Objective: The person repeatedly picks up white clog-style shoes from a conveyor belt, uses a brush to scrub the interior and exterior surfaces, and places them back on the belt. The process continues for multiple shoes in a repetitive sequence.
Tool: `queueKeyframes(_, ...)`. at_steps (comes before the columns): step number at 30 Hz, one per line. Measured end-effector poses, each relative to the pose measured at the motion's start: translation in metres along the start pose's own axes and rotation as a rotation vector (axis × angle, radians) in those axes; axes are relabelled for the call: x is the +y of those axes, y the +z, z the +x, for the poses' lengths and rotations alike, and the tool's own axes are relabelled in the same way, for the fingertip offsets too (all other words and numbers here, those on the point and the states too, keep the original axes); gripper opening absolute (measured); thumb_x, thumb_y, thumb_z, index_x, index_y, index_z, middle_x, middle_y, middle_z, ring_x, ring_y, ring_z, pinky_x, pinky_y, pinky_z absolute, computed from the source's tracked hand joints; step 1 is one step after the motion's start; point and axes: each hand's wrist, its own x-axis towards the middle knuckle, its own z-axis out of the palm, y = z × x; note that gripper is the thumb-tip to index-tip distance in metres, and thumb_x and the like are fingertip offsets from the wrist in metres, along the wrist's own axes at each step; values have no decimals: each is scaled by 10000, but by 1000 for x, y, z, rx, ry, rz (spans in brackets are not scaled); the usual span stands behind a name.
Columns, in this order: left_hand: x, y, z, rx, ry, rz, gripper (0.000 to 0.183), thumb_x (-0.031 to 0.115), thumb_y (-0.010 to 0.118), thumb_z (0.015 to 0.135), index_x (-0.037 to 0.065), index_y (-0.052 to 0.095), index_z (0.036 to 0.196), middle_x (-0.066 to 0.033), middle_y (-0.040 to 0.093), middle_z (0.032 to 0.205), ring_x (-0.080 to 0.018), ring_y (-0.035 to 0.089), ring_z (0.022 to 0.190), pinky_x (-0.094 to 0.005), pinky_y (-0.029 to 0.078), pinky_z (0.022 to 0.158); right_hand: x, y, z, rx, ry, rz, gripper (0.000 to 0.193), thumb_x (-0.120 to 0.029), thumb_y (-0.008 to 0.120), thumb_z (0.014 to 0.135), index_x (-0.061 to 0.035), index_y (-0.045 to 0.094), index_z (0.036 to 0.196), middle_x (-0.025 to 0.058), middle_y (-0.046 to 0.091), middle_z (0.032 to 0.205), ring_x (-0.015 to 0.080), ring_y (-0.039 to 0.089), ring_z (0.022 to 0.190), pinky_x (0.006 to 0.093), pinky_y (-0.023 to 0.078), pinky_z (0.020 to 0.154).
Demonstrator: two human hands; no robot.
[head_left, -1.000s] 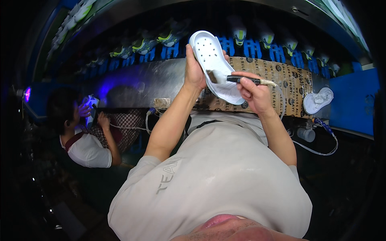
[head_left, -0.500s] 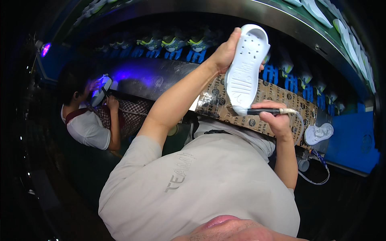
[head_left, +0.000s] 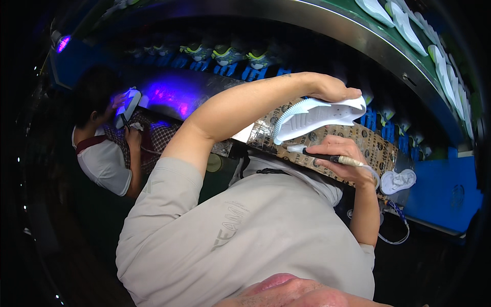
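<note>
My left hand (head_left: 335, 89) is closed around the far end of a white shoe sole (head_left: 318, 119), which it holds tilted on its side above the bench. The sole's ridged outer edge and part of its raised inner face show. In my right hand (head_left: 345, 153) is a slim black-handled applicator brush (head_left: 319, 155) with a pale tip and a thin hose trailing off its back end. Its tip points left, just below the near edge of the sole, and looks apart from it. The left fingers are mostly hidden behind the sole.
Brown printed cardboard (head_left: 386, 148) covers the bench, with a white sole-shaped piece bearing crumpled material (head_left: 398, 181) at its right. Shoes (head_left: 227, 57) on blue stands line the back. An overhead shelf (head_left: 376, 56) carries white soles. A co-worker (head_left: 105, 166) handles a sole at left.
The sole has turned from upright, its face toward me, to lying on its side, as my left wrist rolled over. The brush tip has come away from the sole's lower end.
</note>
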Motion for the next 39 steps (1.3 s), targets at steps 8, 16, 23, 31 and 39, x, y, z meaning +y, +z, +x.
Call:
queueKeyframes(8, -3, -2, -3, -122, 18, 207, 815, 719, 331, 972, 49, 676, 1283, -282, 568, 1371, -421, 533, 1295, -466, 389, 1099, -10, -18, -3, 6, 8, -115, 322, -110, 784, 806, -163, 757, 1123, 17, 634, 800, 191, 613, 722, 350, 510, 660)
queueKeyframes(16, -14, -8, -11, -79, 17, 291, 876, 796, 298, 927, 98, 683, 1289, -255, 572, 1380, -431, 529, 1304, -470, 404, 1099, -4, -31, -10, 123, -38, -159, 349, -69, 784, 788, -127, 749, 1131, 31, 648, 807, 175, 610, 725, 322, 508, 652)
queueKeyframes(23, -26, -19, -15, -84, -57, 325, 906, 840, 298, 881, 131, 690, 1288, -232, 593, 1365, -403, 551, 1297, -481, 435, 1068, -6, -48, -8, 41, -3, -170, 319, -98, 789, 788, -154, 755, 1100, 23, 644, 794, 176, 619, 720, 325, 519, 652)
queueKeyframes(31, -39, -26, -19, -63, -104, 312, 852, 792, 286, 923, 139, 692, 1287, -237, 632, 1302, -383, 600, 1242, -452, 485, 1013, 3, -67, -18, 36, 17, -220, 263, -151, 793, 797, -128, 773, 1059, 36, 658, 775, 183, 580, 664, 327, 484, 610)
queueKeyframes(39, -34, -57, -35, 283, 101, -285, 775, 657, 294, 1010, 27, 670, 1259, -284, 670, 1157, -348, 691, 1078, -437, 586, 814, 45, -49, -79, 694, -100, 574, 394, -206, 748, 847, 65, 692, 1127, 99, 611, 898, 134, 552, 742, 229, 413, 621)
